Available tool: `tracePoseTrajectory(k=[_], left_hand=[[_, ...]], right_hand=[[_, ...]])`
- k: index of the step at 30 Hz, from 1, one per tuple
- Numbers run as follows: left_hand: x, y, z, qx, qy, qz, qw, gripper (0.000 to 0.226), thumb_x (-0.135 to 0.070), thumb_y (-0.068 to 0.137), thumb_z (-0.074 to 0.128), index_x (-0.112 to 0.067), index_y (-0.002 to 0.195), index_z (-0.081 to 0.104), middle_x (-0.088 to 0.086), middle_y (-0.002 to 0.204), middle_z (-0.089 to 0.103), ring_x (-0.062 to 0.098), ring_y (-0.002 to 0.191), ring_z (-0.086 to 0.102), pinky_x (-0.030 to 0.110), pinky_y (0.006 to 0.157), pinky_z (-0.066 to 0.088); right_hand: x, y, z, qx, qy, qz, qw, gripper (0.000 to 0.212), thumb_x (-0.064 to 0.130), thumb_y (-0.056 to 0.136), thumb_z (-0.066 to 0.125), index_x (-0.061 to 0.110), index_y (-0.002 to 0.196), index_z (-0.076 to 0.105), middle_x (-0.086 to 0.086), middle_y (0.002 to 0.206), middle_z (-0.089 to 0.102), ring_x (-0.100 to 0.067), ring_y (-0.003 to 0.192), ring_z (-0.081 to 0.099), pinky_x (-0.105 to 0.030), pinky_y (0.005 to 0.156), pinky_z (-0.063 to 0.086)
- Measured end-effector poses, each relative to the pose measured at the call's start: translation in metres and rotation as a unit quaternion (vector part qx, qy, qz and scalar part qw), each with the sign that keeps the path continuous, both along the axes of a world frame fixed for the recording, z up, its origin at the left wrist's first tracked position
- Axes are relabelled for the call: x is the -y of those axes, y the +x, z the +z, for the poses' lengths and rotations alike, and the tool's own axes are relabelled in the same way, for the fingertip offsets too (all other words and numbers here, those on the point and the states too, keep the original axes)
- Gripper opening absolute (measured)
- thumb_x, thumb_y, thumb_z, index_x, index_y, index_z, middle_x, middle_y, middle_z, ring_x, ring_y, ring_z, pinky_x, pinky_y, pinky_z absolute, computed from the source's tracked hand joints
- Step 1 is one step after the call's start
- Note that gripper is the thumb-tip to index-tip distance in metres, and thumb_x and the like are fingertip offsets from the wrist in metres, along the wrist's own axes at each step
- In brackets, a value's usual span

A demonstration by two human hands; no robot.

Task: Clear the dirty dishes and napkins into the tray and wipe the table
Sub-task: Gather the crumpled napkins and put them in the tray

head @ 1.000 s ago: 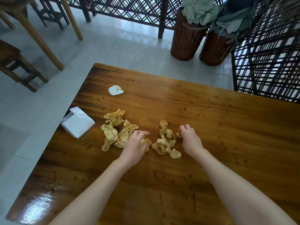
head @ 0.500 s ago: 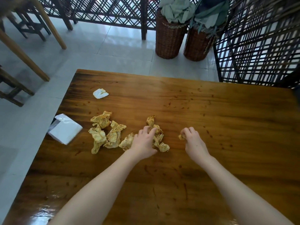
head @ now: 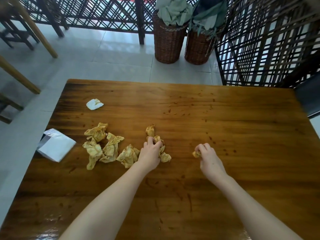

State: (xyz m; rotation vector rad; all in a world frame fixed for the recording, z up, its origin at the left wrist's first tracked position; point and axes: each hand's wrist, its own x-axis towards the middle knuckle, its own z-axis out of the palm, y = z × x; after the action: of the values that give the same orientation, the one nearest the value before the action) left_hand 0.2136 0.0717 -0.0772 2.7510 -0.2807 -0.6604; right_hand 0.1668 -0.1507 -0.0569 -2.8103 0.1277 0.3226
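Head view: bare forearms reach up from the lower frame over the glossy brown wooden table (head: 242,129). At centre, the left hand (head: 150,154) curls round a crumpled yellow-stained paper napkin (head: 150,131). Right of centre, the right hand (head: 208,157) pinches a small stained scrap (head: 196,154). A heap of wrinkled stained napkins (head: 103,147) lies centre-left, with a small white wad (head: 94,104) beyond it.

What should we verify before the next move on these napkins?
1. Left hand grips napkin clump: ok.
2. Right hand pinches small scrap: ok.
3. Where the tray is: cannot tell, none in view.
4. Loose stained napkins gathered: not ok, they lie on the table.
5. White napkin collected: not ok, it lies apart near the far left corner.
6. Table wiped: not ok, crumbs and smears show.
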Motion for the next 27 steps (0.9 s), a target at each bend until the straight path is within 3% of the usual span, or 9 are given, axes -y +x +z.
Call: tracePoseTrajectory(k=[7,13,16,19,27], left_hand=[[0.000,-0.006,0.002,-0.001,-0.046,0.037,0.998,0.034,0.006,0.087,0.056,-0.013,0.116,0.052,0.012,0.133,0.030,0.032,0.112,0.044,0.036,0.085,0.048],[-0.004,-0.012,0.007,0.020,-0.077,0.035,0.996,0.028,0.003,0.087,0.060,-0.013,0.109,0.050,0.009,0.124,0.032,0.027,0.106,0.044,0.034,0.083,0.048],[-0.006,-0.015,0.013,0.041,-0.098,0.030,0.994,0.030,0.001,0.087,0.062,-0.015,0.109,0.051,0.006,0.119,0.033,0.021,0.099,0.042,0.026,0.076,0.044],[-0.004,-0.015,0.021,0.053,-0.118,0.025,0.991,0.029,0.000,0.087,0.064,-0.014,0.108,0.052,0.006,0.116,0.035,0.023,0.100,0.045,0.027,0.078,0.046],[0.023,-0.018,0.043,0.073,-0.136,-0.019,0.988,0.029,0.000,0.087,0.065,-0.016,0.106,0.051,0.003,0.115,0.033,0.022,0.098,0.045,0.026,0.074,0.043]], right_hand=[[0.008,-0.011,-0.002,-0.003,-0.001,-0.002,1.000,0.041,-0.008,0.085,0.053,0.029,0.102,0.047,0.013,0.102,0.039,-0.007,0.088,0.042,-0.018,0.057,0.045],[0.010,-0.015,0.001,0.003,0.001,0.001,1.000,0.041,-0.008,0.084,0.055,0.027,0.105,0.050,0.011,0.106,0.043,-0.007,0.089,0.044,-0.023,0.062,0.051],[0.008,-0.014,0.005,0.010,0.001,0.001,1.000,0.041,-0.008,0.084,0.056,0.027,0.105,0.050,0.011,0.106,0.043,-0.007,0.088,0.043,-0.020,0.059,0.048],[0.007,-0.014,0.009,0.009,0.002,0.004,1.000,0.040,-0.008,0.084,0.055,0.025,0.106,0.051,0.010,0.107,0.044,-0.007,0.089,0.042,-0.018,0.055,0.043],[0.017,-0.027,0.026,0.017,0.011,-0.021,1.000,0.040,-0.007,0.086,0.056,0.024,0.109,0.051,0.008,0.112,0.045,-0.009,0.094,0.045,-0.024,0.065,0.052]])
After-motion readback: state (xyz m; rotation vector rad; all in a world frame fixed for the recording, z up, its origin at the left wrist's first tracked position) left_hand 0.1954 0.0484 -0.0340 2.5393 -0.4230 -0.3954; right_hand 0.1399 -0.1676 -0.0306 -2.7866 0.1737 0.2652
